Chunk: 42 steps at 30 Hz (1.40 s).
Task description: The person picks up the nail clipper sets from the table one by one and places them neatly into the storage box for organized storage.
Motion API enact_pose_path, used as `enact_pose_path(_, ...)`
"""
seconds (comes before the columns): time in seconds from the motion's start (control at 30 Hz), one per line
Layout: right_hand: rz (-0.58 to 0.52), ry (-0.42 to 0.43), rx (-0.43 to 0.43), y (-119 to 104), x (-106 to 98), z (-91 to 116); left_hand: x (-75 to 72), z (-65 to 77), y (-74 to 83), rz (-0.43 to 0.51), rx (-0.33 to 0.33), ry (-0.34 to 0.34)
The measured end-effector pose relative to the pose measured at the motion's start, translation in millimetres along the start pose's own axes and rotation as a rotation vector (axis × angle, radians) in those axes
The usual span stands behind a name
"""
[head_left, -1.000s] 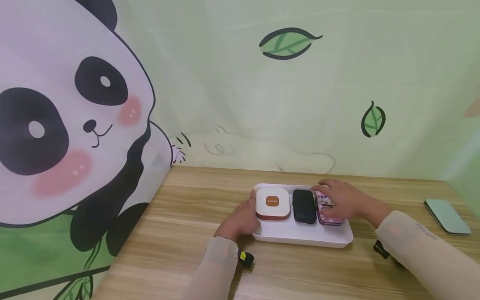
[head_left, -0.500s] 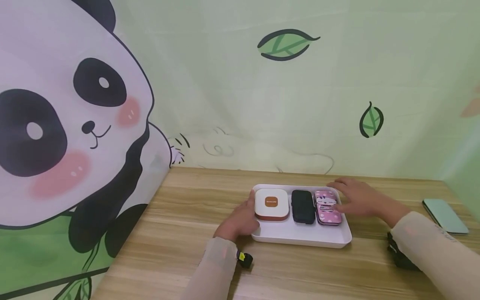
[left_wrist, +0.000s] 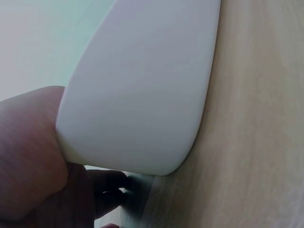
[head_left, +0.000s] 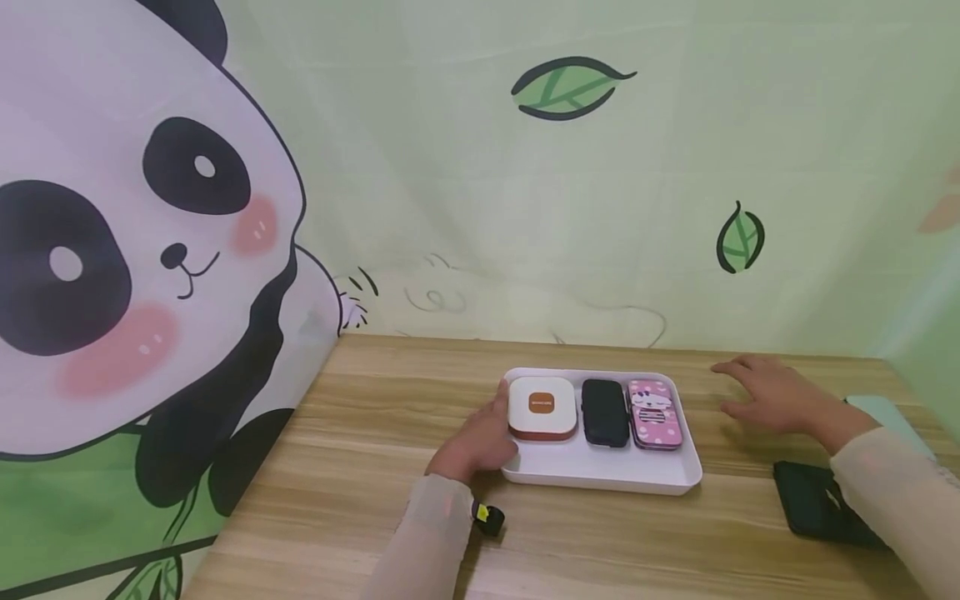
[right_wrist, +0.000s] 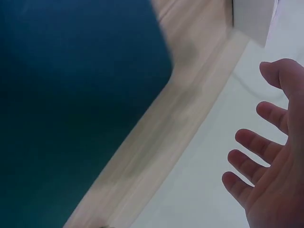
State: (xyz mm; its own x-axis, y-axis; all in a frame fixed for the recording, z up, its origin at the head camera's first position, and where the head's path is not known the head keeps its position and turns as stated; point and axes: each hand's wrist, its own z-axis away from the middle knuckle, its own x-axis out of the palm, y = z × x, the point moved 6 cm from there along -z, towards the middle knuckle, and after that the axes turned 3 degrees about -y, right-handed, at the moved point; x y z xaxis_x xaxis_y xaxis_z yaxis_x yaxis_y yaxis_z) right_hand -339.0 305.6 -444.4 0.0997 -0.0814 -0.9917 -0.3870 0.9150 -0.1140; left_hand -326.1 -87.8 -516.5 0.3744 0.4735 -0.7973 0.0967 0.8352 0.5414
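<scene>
Tray (head_left: 600,479) long axis left-right.

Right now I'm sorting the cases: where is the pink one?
In the head view, the pink case lies at the right end of the white tray, beside the black case.

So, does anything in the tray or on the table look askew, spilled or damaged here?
Nothing stands out. The white tray sits flat on the wooden table, with the white-and-orange box, black case and pink case side by side inside. The left hand holds the tray's left edge; the right hand hovers open, holding nothing.
</scene>
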Motion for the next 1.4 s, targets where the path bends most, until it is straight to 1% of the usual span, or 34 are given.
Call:
enact_pose_path(0.23,0.027,-0.001,-0.004,29.4,0.4,10.6,-5.5,10.3,9.0,0.032,0.015,-0.009)
enact_pose_path(0.43,0.053,-0.004,0.005,53.8,3.3,20.0,-5.2,11.4,9.1,0.027,0.010,-0.019)
enact_pose_path(0.53,0.055,-0.009,0.017,63.1,3.4,25.5,-6.4,12.2,10.0,0.039,0.027,-0.006)
enact_pose_path(0.8,0.055,-0.027,0.095,85.8,5.1,41.8,-9.6,17.0,13.5,0.044,0.028,-0.004)
enact_pose_path(1.03,0.044,-0.058,0.214,104.6,11.3,52.0,-10.2,18.1,13.7,0.039,0.026,-0.005)
enact_pose_path(1.2,0.031,-0.054,0.253,117.1,13.6,57.6,-10.9,17.9,13.2,0.046,0.021,-0.004)
enact_pose_path(1.4,0.036,-0.061,0.292,126.2,16.3,66.3,-9.3,14.9,10.9,0.034,0.010,-0.007)
